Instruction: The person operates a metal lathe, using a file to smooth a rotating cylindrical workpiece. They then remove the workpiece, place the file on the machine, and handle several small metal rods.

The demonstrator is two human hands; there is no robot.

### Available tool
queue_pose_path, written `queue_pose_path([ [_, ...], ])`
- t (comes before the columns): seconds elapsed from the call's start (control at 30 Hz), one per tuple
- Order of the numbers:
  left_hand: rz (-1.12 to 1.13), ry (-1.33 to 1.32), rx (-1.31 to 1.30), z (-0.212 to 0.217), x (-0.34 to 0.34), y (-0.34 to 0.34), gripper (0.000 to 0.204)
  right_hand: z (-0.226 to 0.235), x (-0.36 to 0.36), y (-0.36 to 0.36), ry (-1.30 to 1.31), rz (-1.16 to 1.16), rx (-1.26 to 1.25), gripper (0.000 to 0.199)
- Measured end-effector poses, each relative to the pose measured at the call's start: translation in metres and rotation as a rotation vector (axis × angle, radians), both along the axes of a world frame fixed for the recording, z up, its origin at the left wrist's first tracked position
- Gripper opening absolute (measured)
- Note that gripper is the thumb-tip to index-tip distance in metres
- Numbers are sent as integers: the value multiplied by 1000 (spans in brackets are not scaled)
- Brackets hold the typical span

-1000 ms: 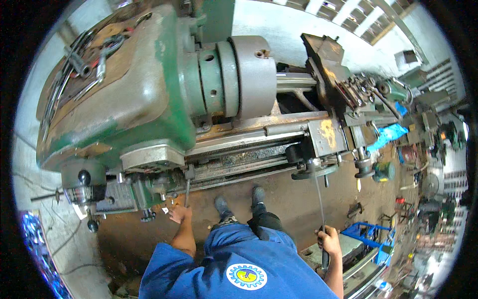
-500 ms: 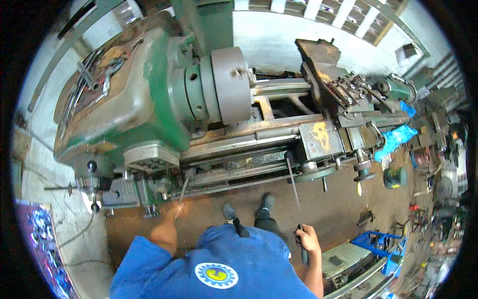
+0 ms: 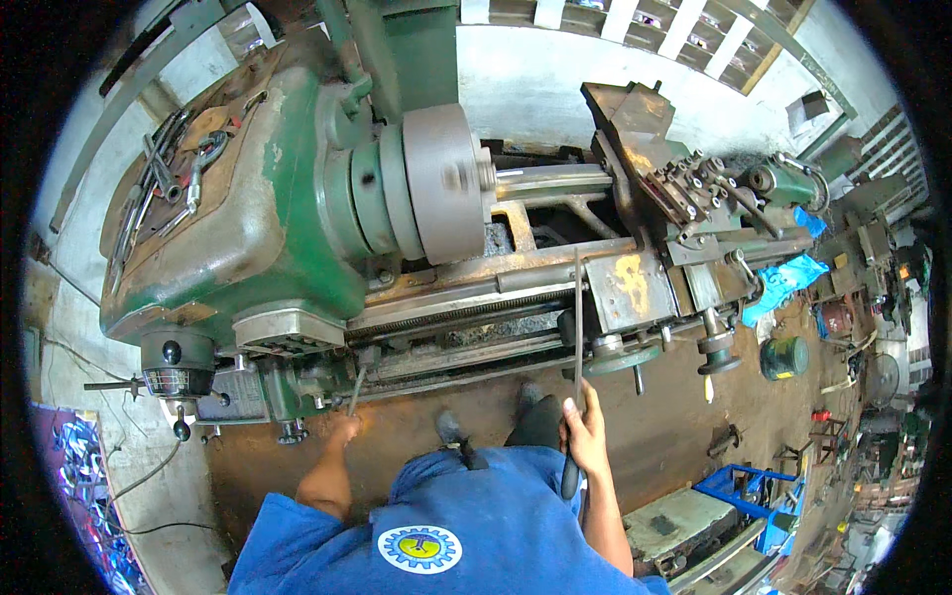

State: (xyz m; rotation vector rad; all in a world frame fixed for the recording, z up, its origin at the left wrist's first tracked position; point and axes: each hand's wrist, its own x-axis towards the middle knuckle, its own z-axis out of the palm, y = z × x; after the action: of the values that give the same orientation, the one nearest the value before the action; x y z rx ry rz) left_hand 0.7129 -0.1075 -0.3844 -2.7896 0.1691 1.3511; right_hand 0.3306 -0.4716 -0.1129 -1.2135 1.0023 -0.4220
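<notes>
My left hand (image 3: 344, 429) is closed round the end of a slim metal lever (image 3: 358, 389) below the lathe's headstock. In my right hand (image 3: 587, 436) is a long, thin file, gripped at its black handle (image 3: 570, 478), with its grey blade (image 3: 578, 322) pointing up and away from me. The blade's tip overlaps the lathe carriage (image 3: 630, 290) in the view; I cannot tell whether it touches. Beyond both hands stands the green lathe (image 3: 297, 188). Its large grey chuck (image 3: 441, 183) has a smeared patch on its rim and holds a short, pale piece (image 3: 486, 171).
Spanners and other hand tools (image 3: 178, 178) lie on the headstock. A tool post (image 3: 694, 188) sits on the carriage, above a handwheel (image 3: 625, 357). Blue cloth (image 3: 783, 286) hangs at the right end. A blue metal rack (image 3: 759, 496) and a green bucket (image 3: 785, 358) stand to the right.
My right hand has risen and moved slightly left, bringing the file upright and nearer the carriage. My left hand stays on the lever. The view has shifted a little.
</notes>
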Motion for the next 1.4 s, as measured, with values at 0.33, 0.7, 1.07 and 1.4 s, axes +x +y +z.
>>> queue_pose_path([
  [0.33, -113, 357, -772, 191, -132, -194, 41, -5, 113, -133, -264, 93, -10, 52],
  [0.7, 429, 129, -1136, 279, -221, -408, 65, -23, 142, -150, -318, 213, -30, 43],
  [1.07, 88, -300, -1183, 293, -230, -404, 39, 50, 266, -319, -479, -46, -342, 41],
  [1.4, 72, -189, -1183, 285, -232, -388, 39, 65, 265, -312, -334, -83, -285, 32],
])
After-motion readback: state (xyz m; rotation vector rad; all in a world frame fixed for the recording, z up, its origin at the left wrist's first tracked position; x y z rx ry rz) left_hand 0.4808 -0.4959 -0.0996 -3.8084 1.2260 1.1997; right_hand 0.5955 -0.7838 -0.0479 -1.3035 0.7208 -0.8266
